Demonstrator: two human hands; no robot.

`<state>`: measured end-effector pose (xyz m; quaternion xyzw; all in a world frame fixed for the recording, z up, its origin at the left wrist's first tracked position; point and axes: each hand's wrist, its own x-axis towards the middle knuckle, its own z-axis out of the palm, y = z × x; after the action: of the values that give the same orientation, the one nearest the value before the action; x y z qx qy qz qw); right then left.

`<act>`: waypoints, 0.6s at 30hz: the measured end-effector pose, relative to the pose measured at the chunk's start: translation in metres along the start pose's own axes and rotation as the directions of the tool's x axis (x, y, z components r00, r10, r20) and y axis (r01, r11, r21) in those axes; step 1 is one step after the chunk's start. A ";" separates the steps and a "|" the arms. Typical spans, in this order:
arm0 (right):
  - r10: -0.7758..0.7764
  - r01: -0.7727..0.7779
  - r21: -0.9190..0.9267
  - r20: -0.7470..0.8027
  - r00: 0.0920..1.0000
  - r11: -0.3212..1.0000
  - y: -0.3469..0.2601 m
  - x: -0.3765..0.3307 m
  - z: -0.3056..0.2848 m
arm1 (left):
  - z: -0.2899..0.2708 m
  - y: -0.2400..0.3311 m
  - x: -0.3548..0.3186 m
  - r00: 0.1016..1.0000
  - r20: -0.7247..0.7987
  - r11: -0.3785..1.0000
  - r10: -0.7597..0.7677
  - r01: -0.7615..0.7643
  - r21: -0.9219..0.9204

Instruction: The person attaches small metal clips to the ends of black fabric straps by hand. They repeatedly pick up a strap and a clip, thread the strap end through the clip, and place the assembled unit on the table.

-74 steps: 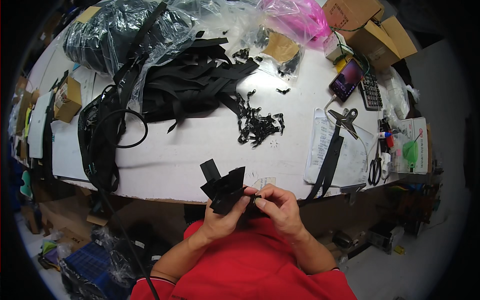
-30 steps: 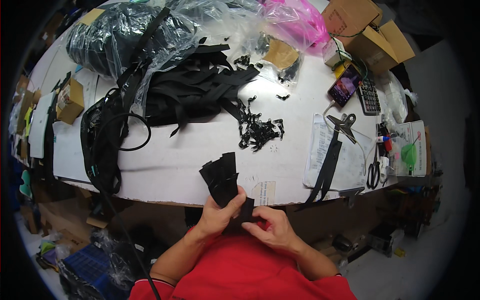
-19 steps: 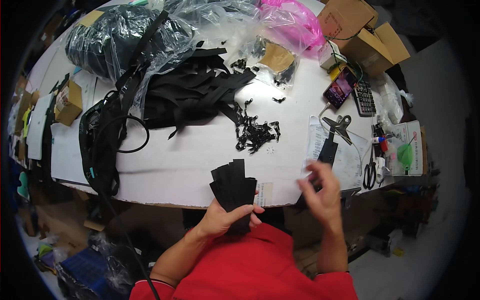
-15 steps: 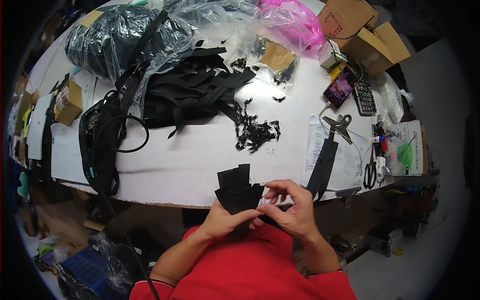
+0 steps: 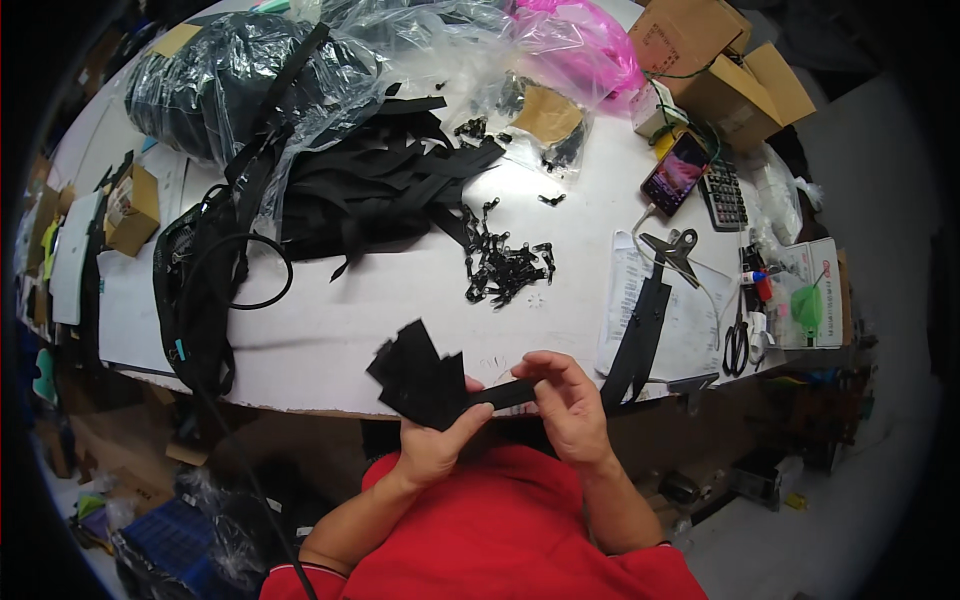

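Note:
My left hand (image 5: 440,445) is closed round a fanned bundle of black fabric straps (image 5: 420,378) just over the table's front edge. Out to the right from that bundle runs one narrow black strap (image 5: 503,394). Its far end is pinched between the thumb and fingers of my right hand (image 5: 570,410). Beyond my hands lies a pile of small black clips (image 5: 508,270), glossy and tangled together. Further back and to the left, a large heap of loose black straps (image 5: 370,195) spreads over the white table.
On the right are a clipboard (image 5: 690,320) with papers and black straps, scissors (image 5: 736,345), a lit phone (image 5: 676,173) and a calculator (image 5: 724,195). A black mesh bag (image 5: 195,290) stands left. Clear plastic bags (image 5: 240,80) and an open carton (image 5: 745,95) line the back.
The strap bundle has swung to the left and tilted in my left hand. One strap now stretches sideways between my two hands, its end in the right fingers.

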<state>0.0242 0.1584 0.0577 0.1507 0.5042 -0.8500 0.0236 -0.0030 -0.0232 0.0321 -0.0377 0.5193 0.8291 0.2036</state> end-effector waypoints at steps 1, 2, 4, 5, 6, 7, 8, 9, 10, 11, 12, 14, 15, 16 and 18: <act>0.099 -0.090 0.089 -0.096 0.990 0.992 -0.003 -0.003 0.003 | 0.001 0.002 0.000 0.993 -0.006 0.986 0.115 -0.113 0.126; 0.044 -0.043 0.018 -0.089 0.995 0.999 -0.005 -0.005 0.005 | 0.003 0.003 0.001 0.974 0.002 0.943 0.228 -0.221 0.250; -0.058 0.050 -0.115 -0.066 0.996 0.992 -0.005 -0.011 0.009 | 0.005 0.005 -0.002 0.983 -0.002 0.958 0.184 -0.179 0.224; -0.060 0.051 -0.117 -0.075 0.995 0.992 -0.005 -0.012 0.009 | 0.008 0.006 -0.003 0.983 0.010 0.957 0.182 -0.180 0.227; -0.067 0.056 -0.119 -0.086 0.994 0.991 -0.005 -0.011 0.009 | 0.009 0.007 -0.002 0.983 0.025 0.956 0.182 -0.183 0.230; -0.074 0.062 -0.121 -0.096 0.993 0.991 -0.005 -0.010 0.009 | 0.008 0.007 0.000 0.984 0.018 0.966 0.175 -0.175 0.193; -0.080 0.065 -0.145 -0.099 0.992 0.987 -0.008 -0.010 0.010 | 0.006 0.005 0.003 0.986 0.010 0.974 0.167 -0.167 0.154; -0.085 0.067 -0.170 -0.099 0.991 0.983 -0.013 -0.010 0.009 | 0.002 0.002 0.006 0.987 0.000 0.980 0.160 -0.159 0.116; -0.089 0.068 -0.195 -0.099 0.991 0.979 -0.017 -0.011 0.009 | -0.003 0.000 0.011 0.984 -0.025 0.980 0.178 -0.175 0.099; -0.098 0.076 -0.260 -0.073 0.993 0.963 -0.019 -0.011 0.008 | -0.009 0.002 0.014 0.980 -0.031 0.978 0.194 -0.191 0.087; -0.104 0.083 -0.323 -0.049 0.993 0.943 -0.021 -0.012 0.008 | -0.011 0.007 0.016 0.978 -0.037 0.976 0.207 -0.204 0.076; -0.144 0.152 -0.521 0.057 0.988 0.840 -0.028 -0.012 0.011 | -0.004 0.021 0.009 0.992 0.055 0.985 0.113 -0.119 0.127; -0.165 0.222 -0.636 0.149 0.975 0.739 -0.034 -0.011 0.017 | -0.002 0.027 0.006 0.993 0.095 0.984 0.067 -0.081 0.157; -0.172 0.296 -0.727 0.242 0.955 0.619 -0.037 -0.010 0.020 | -0.007 0.023 0.007 0.958 0.260 0.957 0.118 -0.180 0.229; -0.167 0.295 -0.721 0.246 0.955 0.627 -0.033 -0.011 0.024 | -0.010 0.013 0.011 0.909 0.332 0.924 0.251 -0.327 0.198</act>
<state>0.0227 0.1525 0.0997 -0.0052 0.8212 -0.5705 0.0134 -0.0194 -0.0335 0.0360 0.1926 0.5821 0.7742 0.1573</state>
